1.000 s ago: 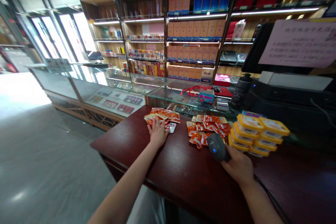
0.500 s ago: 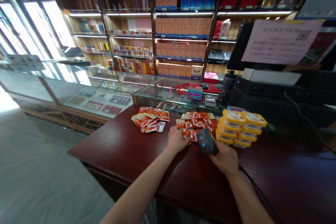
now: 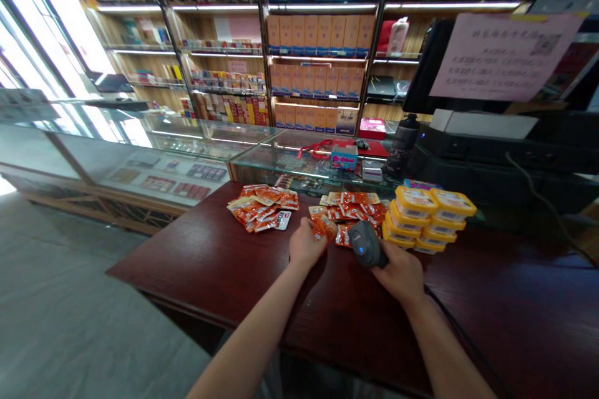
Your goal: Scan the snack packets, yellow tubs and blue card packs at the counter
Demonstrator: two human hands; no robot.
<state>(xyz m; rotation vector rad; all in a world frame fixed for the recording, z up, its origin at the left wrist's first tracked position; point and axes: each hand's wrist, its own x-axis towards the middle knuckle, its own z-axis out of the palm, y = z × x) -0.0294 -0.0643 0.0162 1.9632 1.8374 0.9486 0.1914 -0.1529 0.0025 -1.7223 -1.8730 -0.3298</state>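
Note:
My left hand (image 3: pixel 305 245) is closed on an orange snack packet (image 3: pixel 324 227), just in front of the right-hand pile of packets (image 3: pixel 350 204). In my right hand (image 3: pixel 400 271) is a dark grey barcode scanner (image 3: pixel 365 243) with a blue light, its head pointing toward the packets. A cable (image 3: pixel 456 327) trails from behind my right wrist. Farther left lies a second pile of orange packets (image 3: pixel 262 207), one with a white face showing. Beside the scanner stand two stacks of yellow-lidded tubs (image 3: pixel 416 202).
All this sits on a dark red wooden desk (image 3: pixel 201 274). Behind it are a glass counter (image 3: pixel 253 162) with a small pink-and-blue box (image 3: pixel 344 158), a black bottle (image 3: pixel 402 143) and a monitor bearing a pink paper sign (image 3: pixel 505 56). Shelves of boxed goods (image 3: pixel 316 34) line the wall.
My left hand has drawn an orange packet left, away from the right-hand pile. The scanner stays in my right hand at nearly the same place. The view has shifted slightly.

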